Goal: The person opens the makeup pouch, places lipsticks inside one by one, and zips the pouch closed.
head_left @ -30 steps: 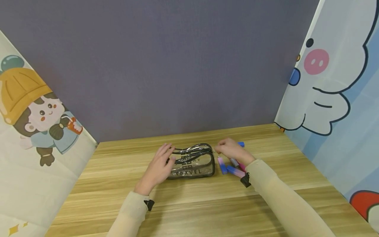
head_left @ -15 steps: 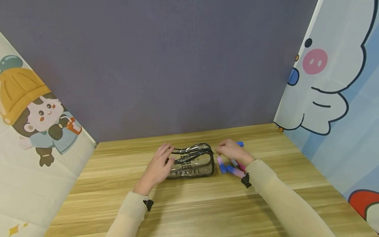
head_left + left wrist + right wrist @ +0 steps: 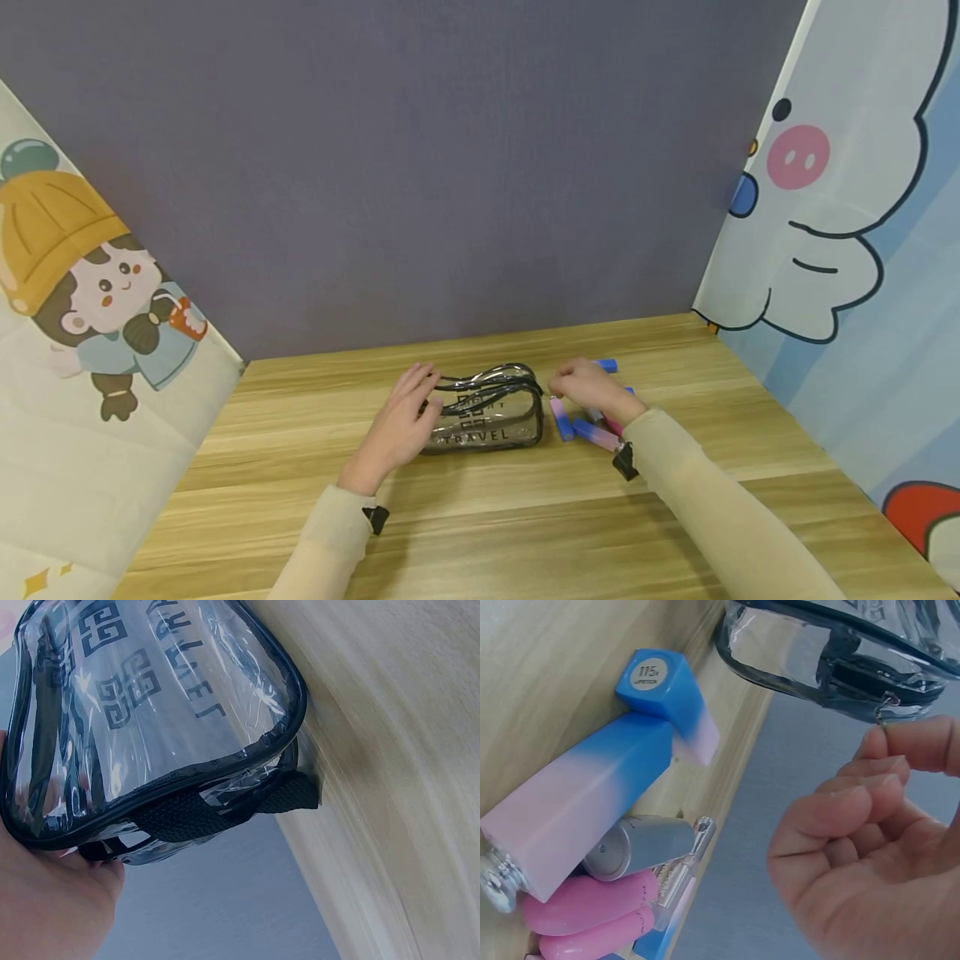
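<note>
A clear plastic travel pouch [image 3: 491, 421] with black piping and the word TRAVEL stands on the wooden table. My left hand [image 3: 397, 425] holds its left end near the top edge; some fingers show through the plastic in the left wrist view. At the right end, my right hand [image 3: 592, 390] pinches the small metal zipper pull [image 3: 883, 712] between thumb and forefinger, its other fingers curled. The pouch's zipper end [image 3: 877, 679] appears in the right wrist view. Just below the right hand lie blue-and-pink lipstick tubes [image 3: 562, 419], one labelled LIPSTICK.
Beside them in the right wrist view are a grey-silver tube [image 3: 641, 847], two pink rounded items [image 3: 592, 900] and a clear slim tube [image 3: 679, 885]. Another blue piece [image 3: 606, 366] lies behind the right hand. A grey panel [image 3: 465, 183] borders the table's [image 3: 465, 533] back edge.
My right hand has shifted slightly right, at the pouch's right end. The left hand and the pouch look nearly the same.
</note>
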Motion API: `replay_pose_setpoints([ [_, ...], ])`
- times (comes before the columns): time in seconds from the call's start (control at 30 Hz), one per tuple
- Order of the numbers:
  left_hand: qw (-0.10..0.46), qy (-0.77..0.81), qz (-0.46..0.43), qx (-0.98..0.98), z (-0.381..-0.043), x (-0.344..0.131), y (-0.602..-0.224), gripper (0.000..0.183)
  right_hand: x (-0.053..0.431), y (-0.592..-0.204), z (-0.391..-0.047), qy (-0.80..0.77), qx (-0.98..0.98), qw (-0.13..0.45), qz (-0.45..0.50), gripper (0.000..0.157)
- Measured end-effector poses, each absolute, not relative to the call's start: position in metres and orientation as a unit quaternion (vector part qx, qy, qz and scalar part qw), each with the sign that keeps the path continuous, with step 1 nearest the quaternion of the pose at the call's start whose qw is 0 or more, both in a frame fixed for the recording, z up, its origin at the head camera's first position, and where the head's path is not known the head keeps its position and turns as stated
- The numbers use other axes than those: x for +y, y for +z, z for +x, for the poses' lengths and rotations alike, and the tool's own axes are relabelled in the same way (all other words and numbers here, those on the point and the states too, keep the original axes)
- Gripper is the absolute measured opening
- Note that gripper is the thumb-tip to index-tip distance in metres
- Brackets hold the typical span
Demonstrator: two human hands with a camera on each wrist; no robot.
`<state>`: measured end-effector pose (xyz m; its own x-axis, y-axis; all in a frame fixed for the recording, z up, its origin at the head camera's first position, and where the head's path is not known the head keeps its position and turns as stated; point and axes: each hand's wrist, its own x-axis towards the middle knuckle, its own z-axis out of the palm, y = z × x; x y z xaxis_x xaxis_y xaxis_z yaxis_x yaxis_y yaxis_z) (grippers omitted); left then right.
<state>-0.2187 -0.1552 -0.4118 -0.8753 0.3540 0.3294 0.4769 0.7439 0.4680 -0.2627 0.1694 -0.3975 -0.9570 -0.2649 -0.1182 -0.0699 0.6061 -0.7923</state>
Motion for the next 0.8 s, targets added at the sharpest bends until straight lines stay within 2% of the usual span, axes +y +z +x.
replay_pose_setpoints([
  [0.3, 0.112, -0.278, -0.223, -0.928, -0.219, -0.155, -0.413, 0.059, 0.17, -0.403, -0.263, -0.412, 0.899, 0.113, -0.1, 0.022],
  [0.67, 0.115, -0.284, -0.225, -0.925, -0.22, -0.155, -0.416, 0.057, 0.173, -0.415, -0.267, -0.387, 0.909, 0.106, -0.116, 0.018],
  [0.8, 0.116, -0.284, -0.226, -0.925, -0.22, -0.154, -0.415, 0.057, 0.174, -0.418, -0.268, -0.392, 0.906, 0.111, -0.116, 0.022],
])
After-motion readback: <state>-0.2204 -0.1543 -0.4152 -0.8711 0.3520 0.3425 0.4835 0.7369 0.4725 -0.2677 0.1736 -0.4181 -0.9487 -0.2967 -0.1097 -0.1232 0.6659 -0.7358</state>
